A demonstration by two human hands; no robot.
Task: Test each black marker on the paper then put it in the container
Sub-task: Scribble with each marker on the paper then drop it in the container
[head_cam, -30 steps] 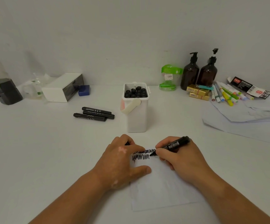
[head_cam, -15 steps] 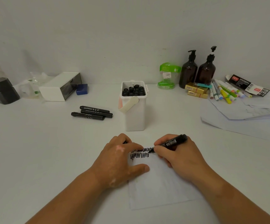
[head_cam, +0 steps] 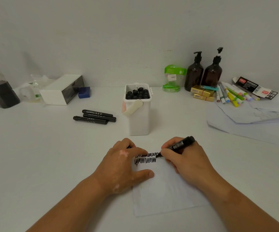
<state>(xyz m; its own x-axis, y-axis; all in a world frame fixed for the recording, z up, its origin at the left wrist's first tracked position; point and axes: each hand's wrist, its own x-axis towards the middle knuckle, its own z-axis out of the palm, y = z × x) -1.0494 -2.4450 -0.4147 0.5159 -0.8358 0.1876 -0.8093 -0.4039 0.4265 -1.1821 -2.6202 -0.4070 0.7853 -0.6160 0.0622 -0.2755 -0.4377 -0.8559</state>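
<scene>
My right hand point(head_cam: 185, 163) grips an uncapped black marker point(head_cam: 180, 144), its tip touching the white paper point(head_cam: 165, 190) at the right end of two black scribble rows point(head_cam: 146, 158). My left hand point(head_cam: 123, 166) presses down on the paper's left edge, and a small black piece, apparently the marker's cap point(head_cam: 128, 147), peeks out between its fingers. Just beyond the hands stands the white container point(head_cam: 139, 121), holding several black markers upright. Three capped black markers point(head_cam: 94, 117) lie side by side on the table to the left of the container.
Along the wall at the back left are a white box point(head_cam: 62, 89), a blue block point(head_cam: 84, 92) and a dark jar point(head_cam: 3, 94). At the back right stand two brown pump bottles point(head_cam: 203, 72), a green holder point(head_cam: 172, 77), coloured pens point(head_cam: 230, 96) and loose paper sheets point(head_cam: 252, 121).
The marker tip in my right hand has moved back and forth at the right end of the scribbles, darkening the upper row. My left hand stays on the paper.
</scene>
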